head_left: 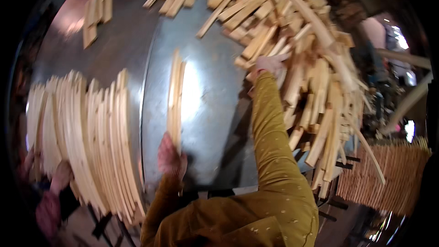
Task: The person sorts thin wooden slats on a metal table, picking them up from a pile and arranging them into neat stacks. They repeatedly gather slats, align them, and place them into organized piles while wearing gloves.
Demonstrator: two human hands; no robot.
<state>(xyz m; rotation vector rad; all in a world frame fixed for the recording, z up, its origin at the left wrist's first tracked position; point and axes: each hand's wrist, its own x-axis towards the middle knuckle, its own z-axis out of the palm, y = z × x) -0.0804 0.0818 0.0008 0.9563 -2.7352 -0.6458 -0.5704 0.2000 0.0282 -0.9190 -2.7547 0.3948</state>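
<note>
My left hand [171, 156] is closed round the lower end of a few pale wooden strips [175, 93], held side by side and pointing away from me over the metal table. My right arm reaches forward to a large jumbled heap of wooden strips [315, 82] on the right. At the heap's left side, my right hand [271, 65] lies over the strips, slightly blurred, with fingers stretched to the right. I see no strip gripped in it. One long strip [311, 16] across the heap's top looks smeared.
A row of strips laid side by side [91, 142] covers the table's left part. Another person's hand [61, 176] touches its near left edge. A few strips [98, 9] lie at the far left. A dense stack of wood [384, 176] stands at the lower right. The metal table [210, 142] has a seam.
</note>
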